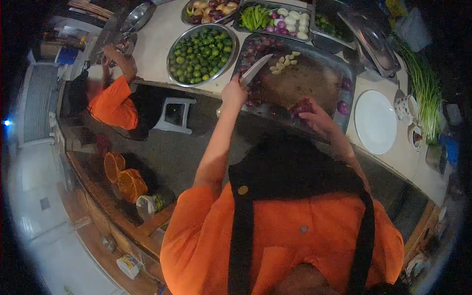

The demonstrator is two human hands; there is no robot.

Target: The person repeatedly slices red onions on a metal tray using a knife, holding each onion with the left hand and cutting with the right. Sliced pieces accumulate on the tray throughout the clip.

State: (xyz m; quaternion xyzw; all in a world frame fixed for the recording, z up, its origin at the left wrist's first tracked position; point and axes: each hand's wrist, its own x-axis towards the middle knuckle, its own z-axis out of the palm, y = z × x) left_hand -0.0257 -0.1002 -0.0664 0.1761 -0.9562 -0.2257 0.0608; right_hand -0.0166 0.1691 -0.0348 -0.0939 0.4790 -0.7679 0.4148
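Note:
My left hand [235, 93] grips a kitchen knife [257, 70] by its handle, the blade pointing up and right over the left part of a large metal tray [353, 88]. Inside the tray lies a brown cutting board [306, 79] with several peeled garlic cloves [280, 66] near its upper edge. Papery purple skins [258, 46] lie along the tray's left and upper left. At the tray's near edge, my right hand [319, 120] holds purple onion skins [302, 107]; their detail is blurred. A red onion [343, 107] rests at the tray's right side.
Left of the tray stands a bowl of calamansi [201, 55]. Behind are trays of green chilies [254, 18] and peeled onions [291, 22]. A white plate [376, 121], cups [405, 107] and spring onions [424, 84] lie right. Another person [114, 103] works at far left beside a stool [175, 116].

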